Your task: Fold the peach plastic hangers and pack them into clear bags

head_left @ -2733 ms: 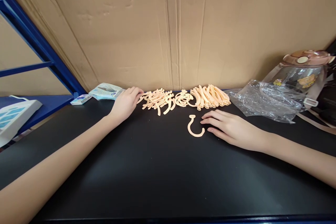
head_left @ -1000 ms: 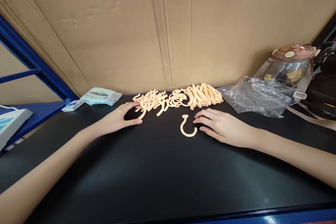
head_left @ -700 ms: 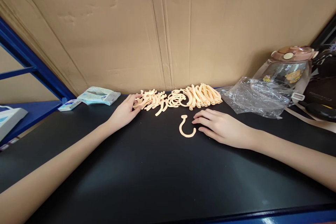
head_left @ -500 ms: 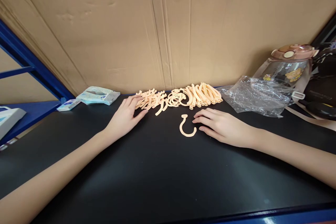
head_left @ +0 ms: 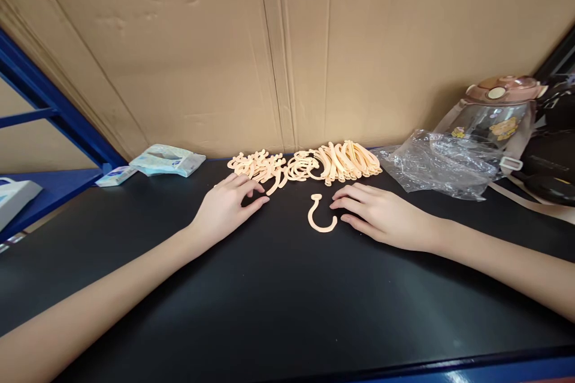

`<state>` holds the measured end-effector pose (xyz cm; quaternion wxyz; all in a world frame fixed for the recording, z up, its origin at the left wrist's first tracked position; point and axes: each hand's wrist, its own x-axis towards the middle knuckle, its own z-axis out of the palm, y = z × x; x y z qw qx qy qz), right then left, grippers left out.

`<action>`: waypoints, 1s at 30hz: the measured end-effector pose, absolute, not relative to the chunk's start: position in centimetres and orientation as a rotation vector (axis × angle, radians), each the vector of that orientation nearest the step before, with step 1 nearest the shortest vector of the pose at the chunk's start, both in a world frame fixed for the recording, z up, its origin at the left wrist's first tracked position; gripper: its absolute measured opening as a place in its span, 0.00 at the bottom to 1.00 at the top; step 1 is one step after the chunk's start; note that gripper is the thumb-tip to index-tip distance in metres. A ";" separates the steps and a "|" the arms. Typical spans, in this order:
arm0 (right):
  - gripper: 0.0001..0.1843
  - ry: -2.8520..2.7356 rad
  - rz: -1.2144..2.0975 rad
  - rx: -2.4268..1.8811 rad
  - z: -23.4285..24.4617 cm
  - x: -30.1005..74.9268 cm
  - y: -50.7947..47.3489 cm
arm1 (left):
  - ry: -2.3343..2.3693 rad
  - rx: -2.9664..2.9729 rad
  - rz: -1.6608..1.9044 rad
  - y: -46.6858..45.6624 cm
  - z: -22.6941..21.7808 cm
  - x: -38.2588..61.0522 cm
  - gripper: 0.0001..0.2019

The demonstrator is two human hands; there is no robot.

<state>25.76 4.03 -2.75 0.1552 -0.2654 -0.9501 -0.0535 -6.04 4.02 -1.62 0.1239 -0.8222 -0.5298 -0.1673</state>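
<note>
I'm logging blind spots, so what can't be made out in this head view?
Head view, all:
Left hand, whether touching the hook pile: hand itself covers this.
Count in the hook pile: overlapping.
Bottle, lower part: behind the crumpled plastic.
White box, remainder: cut by left edge.

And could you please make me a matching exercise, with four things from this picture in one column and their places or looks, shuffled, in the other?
1. left hand
2. lone hook
3. plastic
4. bottle

A. brownish-pink lid on top
B. on the table, just beside the right hand
C. near the left part of the pile
D. clear and crumpled

Pairs: 1-C, 2-B, 3-D, 4-A
</note>
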 end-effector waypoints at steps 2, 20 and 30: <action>0.16 -2.705 -0.144 -0.769 -2.8 25.5 4.2 | -1.706 -2.335 -0.547 4.4 -1.5 -5.4 0.15; 0.17 -2.690 -0.073 -0.762 -2.9 25.6 4.3 | -2.029 -2.067 -0.894 6.5 -1.2 -4.0 0.15; 0.21 -2.580 0.088 -0.877 -3.1 25.6 3.9 | -1.589 -2.720 -1.301 -0.2 -1.4 -0.6 0.13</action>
